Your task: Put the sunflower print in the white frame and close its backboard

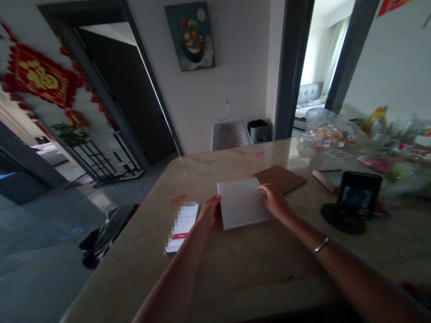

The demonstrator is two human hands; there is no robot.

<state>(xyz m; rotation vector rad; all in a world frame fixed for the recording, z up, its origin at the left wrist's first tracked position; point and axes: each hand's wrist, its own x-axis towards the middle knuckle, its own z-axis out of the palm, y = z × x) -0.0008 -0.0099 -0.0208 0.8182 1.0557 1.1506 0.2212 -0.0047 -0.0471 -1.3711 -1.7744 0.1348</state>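
A thin white rectangular panel (239,205) is held slightly tilted over the marble-look table (242,273); whether it is a board or a stack of sheets I cannot tell. My left hand (210,211) is closed on its left edge, thumb at the front. At the upper right edge, the fingers of my right hand (274,202) grip the panel, the index finger reaching over its face. Behind it lies a flat brown board or sheet (281,177), partly covered by the panel and my right hand. Left of my left hand rests a phone (183,224) with a lit screen.
A dark device on a round-based stand (357,197) is to the right, near a pale wooden bar (325,180). Clear plastic bags (332,130) and wrapped items crowd the far right. A quilted chair (231,135) stands beyond the far edge; a dark bag (109,233) is left of the table.
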